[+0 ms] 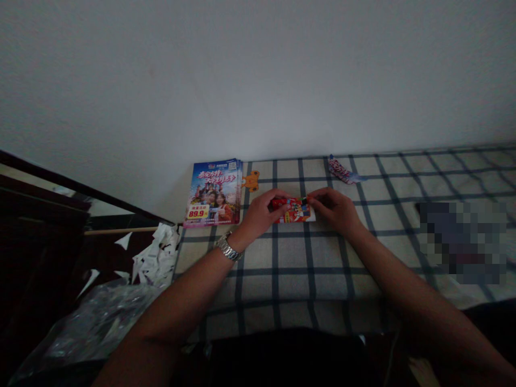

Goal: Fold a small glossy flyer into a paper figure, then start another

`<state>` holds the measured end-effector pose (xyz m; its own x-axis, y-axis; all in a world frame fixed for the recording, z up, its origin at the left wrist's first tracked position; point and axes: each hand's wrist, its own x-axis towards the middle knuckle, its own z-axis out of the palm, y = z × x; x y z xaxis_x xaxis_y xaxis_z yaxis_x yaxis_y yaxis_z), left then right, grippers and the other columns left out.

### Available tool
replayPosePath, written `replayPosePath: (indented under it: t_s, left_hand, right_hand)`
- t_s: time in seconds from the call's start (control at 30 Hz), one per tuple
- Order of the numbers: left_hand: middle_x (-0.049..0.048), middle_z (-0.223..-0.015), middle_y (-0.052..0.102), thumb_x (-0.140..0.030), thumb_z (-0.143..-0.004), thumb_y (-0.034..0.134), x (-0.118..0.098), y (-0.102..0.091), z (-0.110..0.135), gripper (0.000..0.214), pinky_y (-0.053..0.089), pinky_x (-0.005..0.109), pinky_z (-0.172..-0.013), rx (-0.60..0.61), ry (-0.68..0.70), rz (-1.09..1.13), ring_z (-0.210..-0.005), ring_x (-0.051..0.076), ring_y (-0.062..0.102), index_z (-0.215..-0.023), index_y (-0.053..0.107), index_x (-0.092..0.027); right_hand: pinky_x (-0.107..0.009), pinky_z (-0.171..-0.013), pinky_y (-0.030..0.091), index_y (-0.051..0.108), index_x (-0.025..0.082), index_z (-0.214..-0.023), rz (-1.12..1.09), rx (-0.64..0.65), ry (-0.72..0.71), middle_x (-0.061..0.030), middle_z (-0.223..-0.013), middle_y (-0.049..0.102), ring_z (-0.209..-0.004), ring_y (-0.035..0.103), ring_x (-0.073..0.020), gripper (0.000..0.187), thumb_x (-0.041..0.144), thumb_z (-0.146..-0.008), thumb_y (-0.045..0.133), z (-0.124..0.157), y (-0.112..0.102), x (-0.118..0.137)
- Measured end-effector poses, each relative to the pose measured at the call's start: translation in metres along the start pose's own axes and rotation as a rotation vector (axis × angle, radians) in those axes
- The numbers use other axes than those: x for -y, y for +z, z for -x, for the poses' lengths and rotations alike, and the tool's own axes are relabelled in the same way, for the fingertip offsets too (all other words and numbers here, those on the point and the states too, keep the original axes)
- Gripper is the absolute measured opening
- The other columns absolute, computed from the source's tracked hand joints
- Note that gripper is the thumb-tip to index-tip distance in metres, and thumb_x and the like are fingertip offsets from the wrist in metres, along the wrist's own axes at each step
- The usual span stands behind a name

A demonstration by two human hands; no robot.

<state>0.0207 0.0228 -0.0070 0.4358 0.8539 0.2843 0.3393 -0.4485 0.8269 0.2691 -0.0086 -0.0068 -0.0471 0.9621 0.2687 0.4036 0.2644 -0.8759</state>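
A small red printed paper (296, 210) with cartoon-like pictures and a white lower edge lies between my hands, above the checked cloth. My left hand (266, 210), below a silver metal watch, is closed on the paper's left side with thumb and fingers. My right hand (336, 210) pinches its upper right corner between thumb and fingertips. Just left of my hands is a stack of blue and pink printed flyers (213, 193). Behind them an orange bear-shaped figure (251, 181) shows on the cloth. A crumpled or folded printed piece (344, 171) lies beyond my right hand.
The checked cloth (258, 279) covers a surface against a pale wall (258, 80). A blurred-out dark item (463, 242) lies at the right. Down at the left are torn white papers (157, 258), a clear plastic bag (97, 317) and a dark rail (80, 185).
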Motion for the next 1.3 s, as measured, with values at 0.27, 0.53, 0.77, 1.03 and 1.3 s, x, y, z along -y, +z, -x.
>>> replayPosePath:
  t_s: [0.27, 0.53, 0.77, 1.03, 1.3]
  left_hand:
    - [0.0025, -0.107, 0.074, -0.024, -0.096, 0.073, 0.0029, 0.0014, 0.0002, 0.018, 0.058, 0.027, -0.088, -0.014, -0.007, 0.046, -0.097, 0.016, 0.071, -0.113, 0.069, -0.021]
    - [0.002, -0.105, 0.074, -0.022, -0.095, 0.072, 0.0005, 0.0008, -0.0004, 0.017, 0.058, 0.027, -0.087, -0.008, -0.022, 0.026, -0.094, 0.015, 0.071, -0.112, 0.069, -0.021]
    - [0.0023, -0.108, 0.075, -0.023, -0.097, 0.072, 0.001, -0.0001, -0.0002, 0.016, 0.057, 0.029, -0.092, 0.008, 0.011, 0.008, -0.098, 0.016, 0.071, -0.113, 0.071, -0.022]
    - [0.0018, -0.103, 0.076, -0.026, -0.096, 0.072, 0.003, 0.0003, 0.0002, 0.011, 0.057, 0.03, -0.088, -0.001, -0.026, 0.02, -0.093, 0.016, 0.072, -0.106, 0.072, -0.022]
    - [0.0015, -0.101, 0.075, -0.029, -0.095, 0.071, -0.0015, -0.0004, 0.0018, 0.013, 0.056, 0.029, -0.084, 0.028, -0.025, 0.031, -0.091, 0.016, 0.071, -0.106, 0.07, -0.021]
  right_hand:
    - [-0.036, -0.074, 0.063, 0.074, 0.023, -0.1, -0.001, -0.004, 0.007, -0.0056, -0.091, 0.079, -0.08, 0.076, -0.022, 0.032, 0.053, -0.09, 0.075, -0.0005, 0.0001, -0.0019]
    - [-0.036, -0.073, 0.063, 0.074, 0.023, -0.1, -0.021, 0.01, 0.028, -0.0053, -0.089, 0.079, -0.078, 0.075, -0.0219, 0.03, 0.051, -0.09, 0.076, -0.0005, -0.0005, 0.0013]
    - [-0.037, -0.075, 0.063, 0.074, 0.023, -0.1, -0.057, 0.01, 0.03, -0.0055, -0.091, 0.079, -0.081, 0.075, -0.0224, 0.027, 0.048, -0.089, 0.078, -0.0003, 0.0, -0.0022]
    - [-0.037, -0.071, 0.061, 0.073, 0.023, -0.095, -0.025, 0.004, 0.032, -0.0056, -0.088, 0.079, -0.077, 0.075, -0.0226, 0.025, 0.047, -0.089, 0.076, -0.0007, -0.0006, -0.0014]
    - [-0.036, -0.071, 0.061, 0.071, 0.023, -0.092, -0.078, 0.026, 0.06, -0.0056, -0.088, 0.079, -0.076, 0.074, -0.0217, 0.026, 0.048, -0.088, 0.077, -0.0004, 0.0005, -0.0022]
